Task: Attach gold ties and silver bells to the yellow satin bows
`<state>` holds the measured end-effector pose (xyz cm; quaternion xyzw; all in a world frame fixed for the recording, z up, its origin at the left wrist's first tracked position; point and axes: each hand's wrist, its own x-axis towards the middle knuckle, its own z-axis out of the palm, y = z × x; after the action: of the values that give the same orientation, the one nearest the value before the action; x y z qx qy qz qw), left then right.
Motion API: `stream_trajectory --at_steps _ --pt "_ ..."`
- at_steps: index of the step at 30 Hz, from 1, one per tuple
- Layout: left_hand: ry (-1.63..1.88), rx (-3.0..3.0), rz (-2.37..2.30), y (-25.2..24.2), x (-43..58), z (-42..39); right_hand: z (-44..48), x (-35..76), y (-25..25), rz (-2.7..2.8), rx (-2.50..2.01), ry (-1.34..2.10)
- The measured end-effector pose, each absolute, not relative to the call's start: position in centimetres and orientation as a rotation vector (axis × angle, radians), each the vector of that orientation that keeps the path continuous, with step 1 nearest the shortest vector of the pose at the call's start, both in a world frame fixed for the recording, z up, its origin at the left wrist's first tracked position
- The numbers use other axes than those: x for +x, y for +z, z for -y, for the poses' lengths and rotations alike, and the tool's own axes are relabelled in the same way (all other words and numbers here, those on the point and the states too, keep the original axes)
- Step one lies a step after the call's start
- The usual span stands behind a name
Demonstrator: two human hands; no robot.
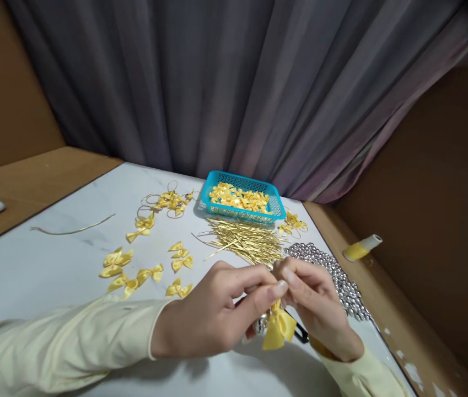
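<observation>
Just in front of me, a yellow ribbon bow (278, 326) hangs beneath my fingertips. My left hand (223, 314) is closed, with thumb and forefinger pinching at the top of the bow. Fingers curled, my right hand (314, 298) meets the left one at that same spot; the exact point of its grip is hidden. A shiny silver bead (261, 324) shows beside the bow, under the left thumb. Behind the bow, a black piece (301, 333), partly covered, lies near the right wrist.
Beyond my hands lie gold twist ties (250, 241) and a spread of silver beads (328, 270). A blue basket (277, 199) of bows stands at the back. Loose bows (150, 273) and looped bows (171, 201) lie left. One tie (74, 230) lies apart. A yellow-white tube (362, 248) is right.
</observation>
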<state>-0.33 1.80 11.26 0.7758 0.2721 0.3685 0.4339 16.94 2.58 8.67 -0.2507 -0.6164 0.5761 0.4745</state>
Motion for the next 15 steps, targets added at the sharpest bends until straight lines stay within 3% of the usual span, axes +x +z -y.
stream_trajectory --at_steps 15 --pt "1.152 2.215 -0.560 11.2 -0.2 -1.9 -1.4 16.0 7.8 1.508 -0.572 1.230"
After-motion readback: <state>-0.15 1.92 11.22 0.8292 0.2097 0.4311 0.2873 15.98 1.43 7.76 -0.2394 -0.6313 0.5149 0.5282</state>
